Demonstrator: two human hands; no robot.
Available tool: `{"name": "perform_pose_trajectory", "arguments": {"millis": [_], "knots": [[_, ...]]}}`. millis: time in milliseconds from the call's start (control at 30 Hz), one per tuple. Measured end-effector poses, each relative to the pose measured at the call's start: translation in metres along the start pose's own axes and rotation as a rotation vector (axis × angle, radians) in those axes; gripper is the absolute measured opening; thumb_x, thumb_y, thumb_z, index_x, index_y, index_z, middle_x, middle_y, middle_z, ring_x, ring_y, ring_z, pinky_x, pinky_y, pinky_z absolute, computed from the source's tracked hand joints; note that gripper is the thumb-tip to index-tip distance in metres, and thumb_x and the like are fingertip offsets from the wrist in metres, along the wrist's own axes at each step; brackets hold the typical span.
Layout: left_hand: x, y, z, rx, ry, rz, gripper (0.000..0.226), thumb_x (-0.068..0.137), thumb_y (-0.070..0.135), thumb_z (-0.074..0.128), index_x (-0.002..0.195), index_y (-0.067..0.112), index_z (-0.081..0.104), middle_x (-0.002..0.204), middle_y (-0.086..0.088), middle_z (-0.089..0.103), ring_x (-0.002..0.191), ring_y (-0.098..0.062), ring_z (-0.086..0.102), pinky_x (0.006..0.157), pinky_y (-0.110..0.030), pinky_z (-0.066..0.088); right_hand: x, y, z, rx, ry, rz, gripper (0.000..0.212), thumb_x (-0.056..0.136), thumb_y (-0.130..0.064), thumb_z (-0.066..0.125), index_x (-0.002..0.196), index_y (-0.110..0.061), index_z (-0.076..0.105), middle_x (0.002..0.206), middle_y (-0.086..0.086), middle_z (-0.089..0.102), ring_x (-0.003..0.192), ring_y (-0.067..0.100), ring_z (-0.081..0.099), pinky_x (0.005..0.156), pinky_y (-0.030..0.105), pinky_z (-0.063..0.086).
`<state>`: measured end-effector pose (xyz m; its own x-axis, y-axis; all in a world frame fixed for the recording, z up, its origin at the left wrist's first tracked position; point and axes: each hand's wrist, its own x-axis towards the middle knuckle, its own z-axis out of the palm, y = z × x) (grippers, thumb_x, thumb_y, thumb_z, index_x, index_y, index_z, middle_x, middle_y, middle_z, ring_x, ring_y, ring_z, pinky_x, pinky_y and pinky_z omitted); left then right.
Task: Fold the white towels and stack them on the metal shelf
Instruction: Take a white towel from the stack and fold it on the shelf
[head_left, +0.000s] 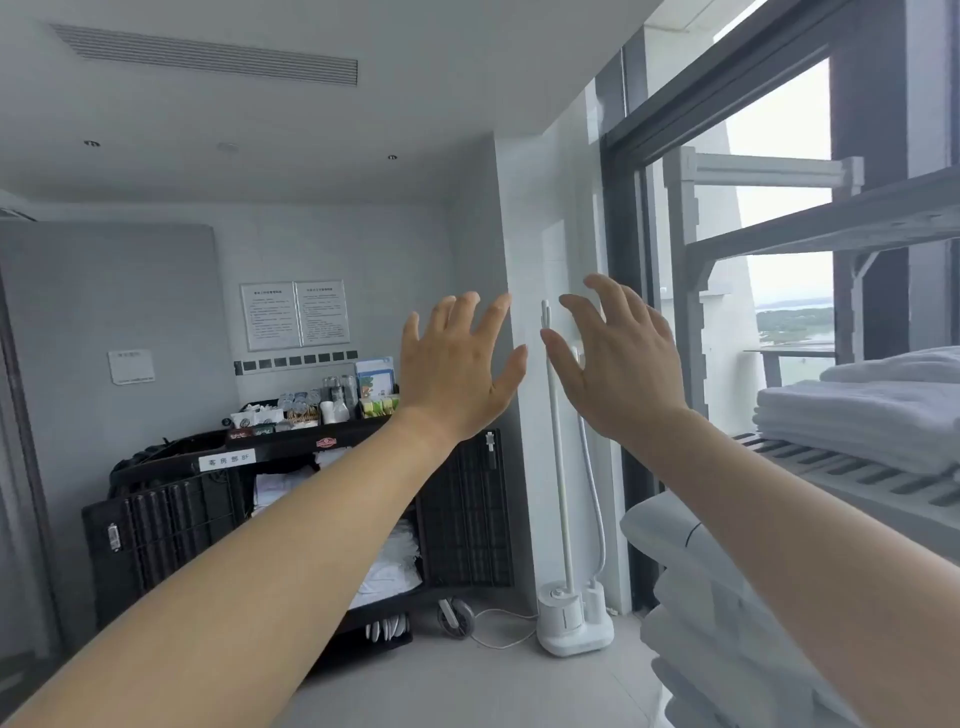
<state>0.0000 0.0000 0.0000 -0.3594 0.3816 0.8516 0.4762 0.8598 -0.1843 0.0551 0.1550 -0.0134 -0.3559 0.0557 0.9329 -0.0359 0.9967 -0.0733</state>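
My left hand (457, 369) and my right hand (618, 358) are raised side by side in mid-air at the centre of the view, fingers spread, backs toward me, holding nothing. At the right, a stack of folded white towels (862, 415) lies on a slatted grey metal shelf (852, 473), to the right of my right hand. Below that shelf, a pile of folded white linen (691, 587) sits partly hidden behind my right forearm.
A black housekeeping cart (457, 509) with bottles and supplies on top stands against the back wall. A white garment steamer (571, 618) on a pole stands by the wall corner, its cord on the floor. A large window lies behind the shelf.
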Motion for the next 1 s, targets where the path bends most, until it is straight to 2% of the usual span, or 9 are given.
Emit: {"name": "perform_pose_trajectory", "arguments": {"millis": [167, 367, 600, 800, 1000], "knots": [[0.003, 0.003, 0.009, 0.022, 0.026, 0.033, 0.065, 0.087, 0.059, 0.012, 0.142, 0.027, 0.026, 0.137, -0.007, 0.044, 0.125, -0.028, 0.04, 0.099, -0.052, 0.035, -0.001, 0.011, 0.005, -0.019, -0.011, 0.011, 0.051, 0.093, -0.052, 0.033, 0.126, -0.018, 0.051, 0.14, 0.006, 0.042, 0.129, 0.026, 0.038, 0.101, 0.045, 0.034], [0.015, 0.016, 0.025, 0.008, 0.025, 0.043, 0.065, 0.088, 0.06, 0.013, 0.142, 0.027, 0.026, 0.135, -0.006, 0.045, 0.123, -0.027, 0.042, 0.097, -0.051, 0.037, 0.001, 0.031, 0.009, 0.013, -0.003, 0.015, 0.052, 0.092, -0.052, 0.032, 0.127, -0.018, 0.049, 0.14, 0.005, 0.041, 0.128, 0.024, 0.038, 0.092, 0.045, 0.041], [0.03, 0.051, 0.054, -0.006, -0.001, 0.033, 0.062, 0.089, 0.057, 0.016, 0.14, 0.025, 0.031, 0.134, -0.005, 0.046, 0.121, -0.026, 0.043, 0.096, -0.051, 0.037, 0.005, 0.072, 0.021, 0.019, 0.003, 0.015, 0.046, 0.093, -0.048, 0.034, 0.123, -0.018, 0.052, 0.138, 0.005, 0.043, 0.126, 0.025, 0.041, 0.094, 0.044, 0.039], [0.057, 0.095, 0.081, -0.025, -0.012, 0.056, 0.062, 0.09, 0.057, 0.015, 0.138, 0.024, 0.035, 0.134, -0.006, 0.046, 0.122, -0.025, 0.043, 0.098, -0.052, 0.036, 0.011, 0.125, 0.032, 0.028, -0.004, 0.01, 0.043, 0.093, -0.045, 0.036, 0.123, -0.017, 0.051, 0.136, 0.005, 0.045, 0.124, 0.025, 0.044, 0.096, 0.045, 0.04], [0.091, 0.17, 0.121, -0.101, -0.018, 0.05, 0.064, 0.089, 0.059, 0.014, 0.137, 0.024, 0.036, 0.137, -0.006, 0.046, 0.125, -0.026, 0.042, 0.101, -0.053, 0.035, 0.012, 0.209, 0.026, -0.037, -0.068, 0.027, 0.043, 0.093, -0.044, 0.037, 0.125, -0.018, 0.048, 0.137, 0.004, 0.043, 0.125, 0.023, 0.042, 0.098, 0.043, 0.039]]}}
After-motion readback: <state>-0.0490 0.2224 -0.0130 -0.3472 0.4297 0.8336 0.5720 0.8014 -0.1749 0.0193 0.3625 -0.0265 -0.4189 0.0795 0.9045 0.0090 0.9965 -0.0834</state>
